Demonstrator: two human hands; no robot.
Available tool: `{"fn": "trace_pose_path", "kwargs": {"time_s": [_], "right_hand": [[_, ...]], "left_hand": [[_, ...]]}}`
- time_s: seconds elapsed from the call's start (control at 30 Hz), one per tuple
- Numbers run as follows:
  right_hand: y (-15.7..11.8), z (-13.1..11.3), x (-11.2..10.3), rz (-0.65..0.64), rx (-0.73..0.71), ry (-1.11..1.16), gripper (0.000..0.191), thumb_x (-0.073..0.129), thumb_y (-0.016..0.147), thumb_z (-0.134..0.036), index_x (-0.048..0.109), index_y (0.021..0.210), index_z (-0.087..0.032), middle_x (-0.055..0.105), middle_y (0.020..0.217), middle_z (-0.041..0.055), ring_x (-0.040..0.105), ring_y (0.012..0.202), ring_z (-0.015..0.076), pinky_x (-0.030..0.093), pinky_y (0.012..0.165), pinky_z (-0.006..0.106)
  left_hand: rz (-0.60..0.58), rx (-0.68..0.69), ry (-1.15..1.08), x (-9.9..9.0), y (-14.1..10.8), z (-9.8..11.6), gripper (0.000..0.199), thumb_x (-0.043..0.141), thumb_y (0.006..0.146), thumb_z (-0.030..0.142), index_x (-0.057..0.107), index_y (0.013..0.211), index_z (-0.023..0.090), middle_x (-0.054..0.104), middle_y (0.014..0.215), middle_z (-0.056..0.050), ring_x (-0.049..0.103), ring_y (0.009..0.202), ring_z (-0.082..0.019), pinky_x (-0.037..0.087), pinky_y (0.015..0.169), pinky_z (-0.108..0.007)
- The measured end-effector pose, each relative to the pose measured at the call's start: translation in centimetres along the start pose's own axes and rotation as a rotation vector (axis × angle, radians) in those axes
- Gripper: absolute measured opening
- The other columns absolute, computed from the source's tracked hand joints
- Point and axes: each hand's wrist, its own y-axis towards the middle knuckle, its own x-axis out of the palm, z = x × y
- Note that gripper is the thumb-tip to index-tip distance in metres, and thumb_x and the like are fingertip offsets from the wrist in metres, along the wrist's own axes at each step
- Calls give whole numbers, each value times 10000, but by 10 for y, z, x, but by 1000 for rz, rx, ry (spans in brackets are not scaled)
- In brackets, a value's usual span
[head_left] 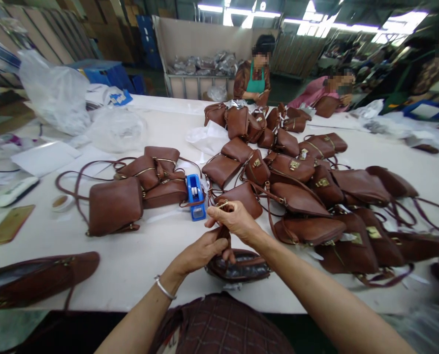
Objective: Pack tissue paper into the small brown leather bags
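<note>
My right hand (236, 219) pinches a small gold buckle (222, 204) on a brown leather strap. Just below it, my left hand (210, 248) is closed around the strap (225, 235). Beneath both hands a brown handbag (241, 268) sits at the near table edge, its top unzipped and a dark, shiny filling showing inside. A blue tape dispenser (196, 196) stands just beyond my hands, with a thin strap lying across it. Part of the strap is hidden behind my fingers.
Many finished-looking brown handbags (297, 196) crowd the right side, and a smaller group (116, 204) lies left. Another open bag (38, 278) lies near left. Clear plastic (53, 93), a phone (10, 225) and a tape roll (62, 202) are farther left. Co-workers (254, 73) sit opposite.
</note>
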Motion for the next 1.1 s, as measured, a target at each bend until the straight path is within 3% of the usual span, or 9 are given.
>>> {"fn": "trace_pose_path", "kwargs": {"time_s": [0.1, 0.2, 0.3, 0.43, 0.6, 0.73, 0.83, 0.97, 1.1], "right_hand": [[-3, 4, -14, -133, -56, 29, 469, 637, 770, -581, 682, 911, -136, 698, 895, 63, 616, 828, 162, 474, 709, 248], [-19, 18, -41, -186, -16, -124, 456, 700, 745, -505, 647, 1045, -166, 678, 1030, 58, 611, 947, 186, 477, 822, 287], [-45, 39, -78, -101, 115, -327, 391, 679, 764, -477, 673, 1002, -167, 687, 1007, 63, 620, 955, 206, 476, 867, 318], [-84, 65, -121, 142, 215, -382, 446, 598, 800, -544, 659, 1036, -169, 696, 1021, 86, 632, 973, 234, 487, 883, 348], [-128, 100, -138, 268, 257, -446, 461, 598, 776, -575, 652, 1029, -193, 695, 1045, 87, 633, 991, 243, 492, 897, 348], [-141, 117, -134, 280, 258, -454, 420, 590, 784, -555, 662, 1001, -204, 700, 1014, 69, 645, 962, 234, 495, 892, 344], [-129, 109, -120, 333, 202, -478, 385, 582, 797, -534, 677, 978, -208, 693, 1043, 72, 633, 996, 239, 474, 929, 363], [-94, 92, -75, 212, 120, -180, 499, 656, 759, -501, 619, 1143, -185, 667, 1143, 109, 611, 1080, 249, 460, 981, 390], [-65, 89, -19, 140, 60, 185, 735, 774, 635, -512, 527, 1242, -180, 590, 1290, 138, 558, 1184, 267, 430, 1028, 412]], "left_hand": [[177, 44, -173, 4, 0, -13, 389, 521, 895, 537, 420, 813, 170, 394, 610, 61, 469, 509, -86, 482, 587, -251], [313, 69, -318, 2, 1, -23, 407, 570, 863, 548, 380, 849, 188, 320, 584, 98, 296, 427, -41, 344, 425, -167], [385, 60, -349, -4, 1, -28, 445, 611, 827, 565, 367, 837, 192, 313, 586, 101, 244, 420, -26, 242, 386, -139], [412, 46, -324, -11, 2, -31, 459, 621, 816, 578, 386, 866, 187, 306, 587, 103, 230, 425, -23, 208, 378, -131], [444, 62, -291, -13, 0, -33, 443, 606, 827, 574, 383, 862, 192, 306, 601, 99, 227, 428, -28, 218, 383, -139], [359, 12, -114, -11, -5, -30, 413, 529, 868, 579, 404, 886, 186, 315, 598, 92, 237, 438, -45, 219, 405, -160], [304, 44, 205, -4, -6, -18, 350, 457, 925, 509, 489, 926, 161, 482, 705, 15, 418, 572, -92, 383, 550, -201], [252, 102, 551, 11, -3, -3, 295, 415, 954, 367, 563, 1121, 173, 606, 1074, -92, 544, 1014, -217, 407, 943, -321], [191, 87, 661, 25, 3, -13, 342, 413, 919, 240, 528, 1236, 182, 655, 1030, -99, 601, 962, -238, 450, 867, -309]]}}
